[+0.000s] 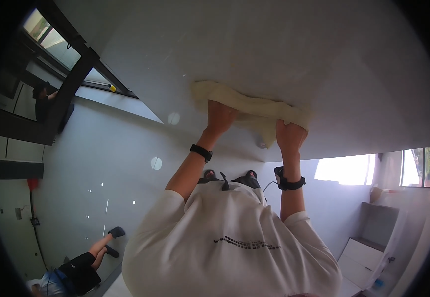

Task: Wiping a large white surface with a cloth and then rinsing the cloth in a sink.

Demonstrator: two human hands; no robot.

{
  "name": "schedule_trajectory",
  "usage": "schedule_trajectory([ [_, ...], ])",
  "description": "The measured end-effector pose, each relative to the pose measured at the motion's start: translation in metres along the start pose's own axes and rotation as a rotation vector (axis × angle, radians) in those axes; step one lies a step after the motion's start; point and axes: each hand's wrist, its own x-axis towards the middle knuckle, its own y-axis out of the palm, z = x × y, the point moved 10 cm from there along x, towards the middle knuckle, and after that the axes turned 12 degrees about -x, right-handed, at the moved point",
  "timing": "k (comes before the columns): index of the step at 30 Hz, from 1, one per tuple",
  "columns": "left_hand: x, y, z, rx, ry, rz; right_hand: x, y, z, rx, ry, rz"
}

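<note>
Okay, held bunched cream cloth (254,103) in closed left hand (221,116) and right hand (290,136); looked soft, light, floppy, best gripped toward both ends.

Dim greyish light, daylight through side windows (60,48), white glare (346,169) rightward, black fisheye rim

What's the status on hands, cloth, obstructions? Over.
Left hand and right hand holding pale yellow cloth. Cloth bunched lengthwise against grey wall. Nothing visible blocking it.
</note>
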Motion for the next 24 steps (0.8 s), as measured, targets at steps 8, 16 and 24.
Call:
schedule_trajectory([
  [8,-0.092,0.033,0.082,0.088,-0.245,0.132,-0.097,0.174,-0.061,-0.059,0.051,0.525],
  [16,0.006,-0.058,0.026,0.002,-0.063,-0.090,-0.025,0.083,-0.011,0.621,0.140,0.405],
  [24,0.091,-0.103,-0.052,-0.067,0.083,-0.200,0.067,-0.049,0.003,0.787,0.123,0.101],
])
